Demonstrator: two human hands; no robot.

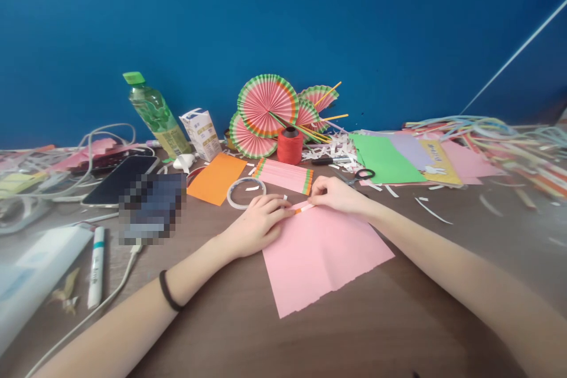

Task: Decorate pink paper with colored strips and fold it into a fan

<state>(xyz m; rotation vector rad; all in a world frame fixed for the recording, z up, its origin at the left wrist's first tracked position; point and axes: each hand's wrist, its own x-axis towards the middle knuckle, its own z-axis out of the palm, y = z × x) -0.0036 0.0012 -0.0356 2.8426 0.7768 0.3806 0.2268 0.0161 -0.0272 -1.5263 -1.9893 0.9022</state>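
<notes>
A sheet of pink paper (328, 254) with a ragged near edge lies in front of me, a faint crease down its middle. Along its far edge runs a narrow orange and white strip (303, 208). My left hand (261, 224) rests on the sheet's far left corner, fingers stretched out and lying flat. At the strip's right end, my right hand (334, 195) has thumb and forefinger pinched together on it. Just beyond the hands lies a pleated pink paper (283, 176) with green and orange ends. A roll of clear tape (246, 193) sits beside my left hand.
Watermelon-coloured paper fans (268, 106) stand behind a red thread spool (290, 146). Scissors (361, 176), a black pen (330, 160) and green paper (385, 159) lie right of them. Orange paper (217, 178), a bottle (157, 115), a phone (119, 180) and a marker (96, 269) are left.
</notes>
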